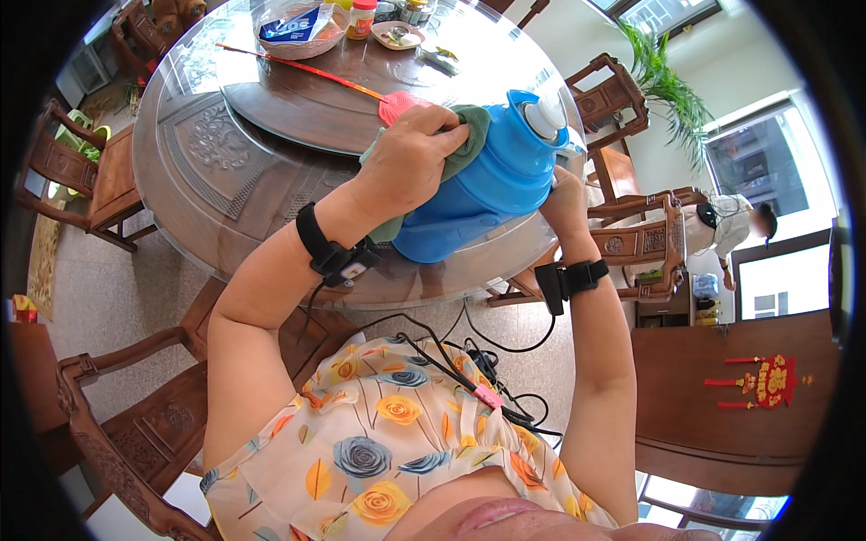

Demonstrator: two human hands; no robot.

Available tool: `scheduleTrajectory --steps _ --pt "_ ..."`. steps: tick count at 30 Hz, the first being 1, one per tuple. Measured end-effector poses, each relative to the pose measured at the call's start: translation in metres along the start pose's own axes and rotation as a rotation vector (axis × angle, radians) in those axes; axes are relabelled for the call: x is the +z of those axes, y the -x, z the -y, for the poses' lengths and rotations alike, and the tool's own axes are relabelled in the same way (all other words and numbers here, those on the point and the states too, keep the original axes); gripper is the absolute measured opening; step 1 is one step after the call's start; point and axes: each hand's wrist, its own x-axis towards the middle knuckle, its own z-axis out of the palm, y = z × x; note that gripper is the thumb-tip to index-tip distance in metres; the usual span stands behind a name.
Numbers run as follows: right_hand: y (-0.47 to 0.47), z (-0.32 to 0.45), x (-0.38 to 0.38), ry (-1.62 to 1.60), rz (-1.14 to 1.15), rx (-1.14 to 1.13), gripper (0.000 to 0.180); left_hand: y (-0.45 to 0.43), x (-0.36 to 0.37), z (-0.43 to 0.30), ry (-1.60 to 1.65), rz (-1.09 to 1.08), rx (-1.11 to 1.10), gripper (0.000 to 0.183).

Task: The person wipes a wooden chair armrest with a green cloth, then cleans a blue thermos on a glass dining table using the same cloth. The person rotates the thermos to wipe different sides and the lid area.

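Observation:
A blue plastic thermos jug (467, 196) with a white stopper (544, 116) leans tilted at the near right edge of the round table. My left hand (409, 159) pinches a green cloth (468, 145) and presses it against the jug's side. Part of the cloth hangs down behind my left wrist. On the jug's right side my right hand (567, 203) grips it near the handle; the fingers there are mostly hidden behind the jug. Both wrists wear black straps with small devices.
The glass-topped carved wooden table (196, 162) bears a turntable (298, 115), a red fly swatter (402, 107), a basket (304, 47), a red-lidded jar (362, 19) and a small dish (398, 35). Carved chairs (135, 419) stand around. Black cables (433, 331) hang before me. Another person (727, 220) stands at right.

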Motion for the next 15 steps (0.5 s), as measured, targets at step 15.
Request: scheduleTrajectory --steps 15 --pt "-0.002 -0.004 0.003 -0.045 -0.006 -0.055 0.024 -0.051 0.030 0.082 0.140 0.208 0.060 0.031"
